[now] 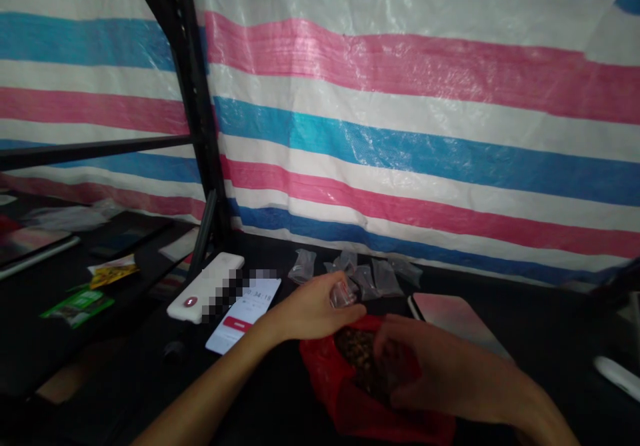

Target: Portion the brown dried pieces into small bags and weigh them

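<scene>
My left hand (317,307) pinches a small clear plastic bag (343,294) just above the edge of a red plastic bag (327,373). The red bag stands open and holds a heap of small brown pieces (359,349), too dark to name. Reaching into it from the right is my right hand (435,366), its fingers curled down at the brown pieces. Whatever lies between those fingers is hidden in shadow. Behind my hands several small clear bags (384,278) lie on the black table (270,393).
Left of my arm lie a lit phone (253,309) and a white power bank-like block (207,286). A pinkish tablet-like slab (460,319) is at the right. Green (80,307) and yellow packets (114,271) lie far left, by a black metal post (193,93). Striped sheeting (400,133) hangs behind.
</scene>
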`<state>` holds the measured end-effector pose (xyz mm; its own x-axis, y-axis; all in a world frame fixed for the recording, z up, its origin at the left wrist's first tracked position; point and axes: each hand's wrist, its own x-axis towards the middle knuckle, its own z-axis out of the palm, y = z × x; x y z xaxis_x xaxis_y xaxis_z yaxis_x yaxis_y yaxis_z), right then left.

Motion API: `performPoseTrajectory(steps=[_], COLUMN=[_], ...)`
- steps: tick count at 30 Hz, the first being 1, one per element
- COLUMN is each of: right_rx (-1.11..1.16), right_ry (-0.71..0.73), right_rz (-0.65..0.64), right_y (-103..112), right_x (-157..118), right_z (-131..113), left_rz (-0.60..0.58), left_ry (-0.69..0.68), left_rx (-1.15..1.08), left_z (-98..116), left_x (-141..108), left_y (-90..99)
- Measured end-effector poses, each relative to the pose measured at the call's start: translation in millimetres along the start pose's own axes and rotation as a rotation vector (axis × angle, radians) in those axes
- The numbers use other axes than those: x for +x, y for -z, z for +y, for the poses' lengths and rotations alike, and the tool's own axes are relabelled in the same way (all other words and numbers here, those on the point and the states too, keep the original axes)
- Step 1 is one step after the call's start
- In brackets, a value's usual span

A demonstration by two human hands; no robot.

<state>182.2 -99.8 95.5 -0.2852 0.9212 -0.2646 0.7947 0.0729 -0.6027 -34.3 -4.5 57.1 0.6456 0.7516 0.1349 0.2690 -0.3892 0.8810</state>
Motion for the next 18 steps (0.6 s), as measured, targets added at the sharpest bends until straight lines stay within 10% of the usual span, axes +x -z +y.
performPoseTrajectory(steps=[9,18], right_rx=[-0.171,-0.255], right_ry=[-0.028,0.198], right_rz=[0.15,0.154], right_y=[-4.6,-13.2], right_x=[12.5,28.6], right_z=[16.0,10.1], left_rz=[-0.232,-0.034], left_ry=[0.015,0.093], left_rx=[-0.192,-0.372], left_z=[-15.4,-19.0], left_x=[4.6,14.3], left_y=[-5.0,-11.4])
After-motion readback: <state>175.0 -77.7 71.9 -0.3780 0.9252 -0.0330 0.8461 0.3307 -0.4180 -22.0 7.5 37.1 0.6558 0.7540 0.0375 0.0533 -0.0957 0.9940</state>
